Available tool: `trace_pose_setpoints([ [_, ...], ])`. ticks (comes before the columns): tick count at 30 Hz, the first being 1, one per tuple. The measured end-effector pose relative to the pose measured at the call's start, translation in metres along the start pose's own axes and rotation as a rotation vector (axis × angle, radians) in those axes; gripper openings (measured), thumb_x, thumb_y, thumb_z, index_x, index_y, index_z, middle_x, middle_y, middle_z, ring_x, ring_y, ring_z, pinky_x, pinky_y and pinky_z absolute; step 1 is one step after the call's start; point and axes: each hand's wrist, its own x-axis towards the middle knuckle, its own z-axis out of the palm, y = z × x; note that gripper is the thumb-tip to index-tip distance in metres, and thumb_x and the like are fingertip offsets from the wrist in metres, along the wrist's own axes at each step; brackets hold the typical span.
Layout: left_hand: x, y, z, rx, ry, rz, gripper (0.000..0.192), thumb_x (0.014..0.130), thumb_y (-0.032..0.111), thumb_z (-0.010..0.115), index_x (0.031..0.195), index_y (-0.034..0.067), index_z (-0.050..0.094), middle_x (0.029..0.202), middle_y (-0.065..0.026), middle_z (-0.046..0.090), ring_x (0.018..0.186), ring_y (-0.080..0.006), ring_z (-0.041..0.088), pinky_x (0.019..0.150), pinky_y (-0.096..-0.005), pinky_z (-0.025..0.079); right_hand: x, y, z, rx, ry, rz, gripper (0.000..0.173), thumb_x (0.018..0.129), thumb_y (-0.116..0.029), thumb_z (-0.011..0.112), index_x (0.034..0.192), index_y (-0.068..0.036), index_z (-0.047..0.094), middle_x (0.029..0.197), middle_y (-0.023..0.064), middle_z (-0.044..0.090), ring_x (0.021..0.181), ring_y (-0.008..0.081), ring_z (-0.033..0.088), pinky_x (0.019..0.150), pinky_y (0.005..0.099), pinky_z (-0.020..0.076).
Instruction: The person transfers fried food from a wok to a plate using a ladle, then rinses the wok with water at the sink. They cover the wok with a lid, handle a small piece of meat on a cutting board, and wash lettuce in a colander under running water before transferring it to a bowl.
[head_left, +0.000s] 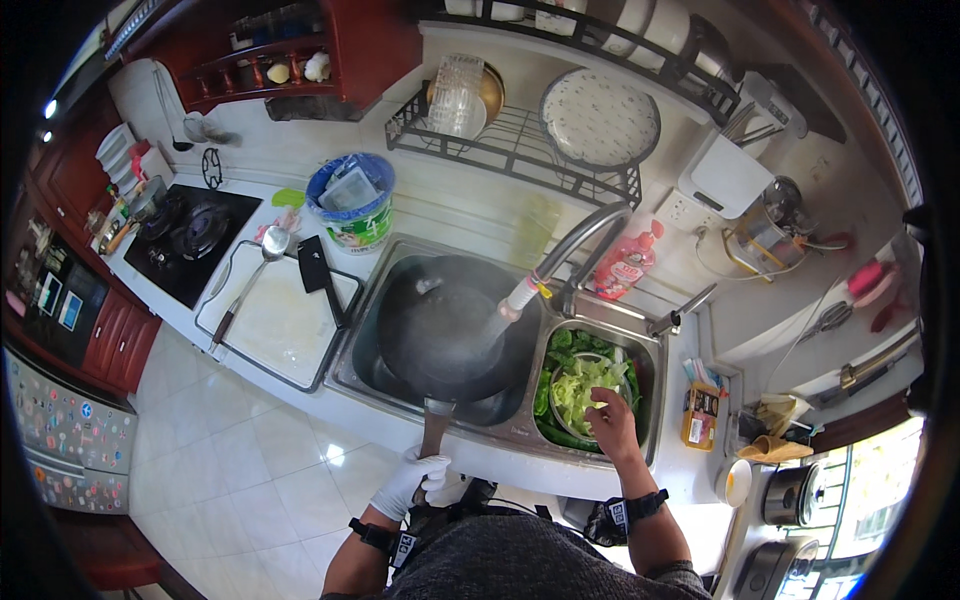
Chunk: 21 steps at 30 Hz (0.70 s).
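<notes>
My left hand (411, 480), in a white glove, grips the handle (435, 431) of a dark wok (442, 337). The wok sits in the large basin of a steel double sink (360, 375). Water runs into it from the spray head (517, 300) of the faucet (589, 225), and steam blurs its inside. My bare right hand (613, 429) hovers over the smaller basin, its fingers loosely curled and apart, with no object visible in them. Below it is a bowl of cut pale-green lettuce (581, 386), with darker leafy greens (566, 345) around it.
Left of the sink, a black cleaver (315, 270) and a long-handled metal spatula (255, 277) lie on a cutting board (281, 337). Behind stands a lined bucket (352, 217). A pink pump bottle (626, 259) is behind the faucet. A dish rack (517, 169) hangs above.
</notes>
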Motion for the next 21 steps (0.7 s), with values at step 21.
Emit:
trace_pose_setpoints([
  [21, 0.001, 0.003, 0.005, 0.008, -0.043, -0.023, 0.014, 0.102, 0.008, 0.066, 0.096, 0.008, 0.054, 0.065, 0.0049, 0.047, 0.049, -0.0055, 0.044, 0.043, -0.0248, 0.034, -0.006, 0.004, -0.005, -0.015, -0.024, 0.046, 0.041, 0.091, -0.008, 0.072, 0.131, -0.001, 0.065, 0.115, 0.015, 0.073, 0.088, 0.0214, 0.072, 0.076, 0.0324, 0.0578],
])
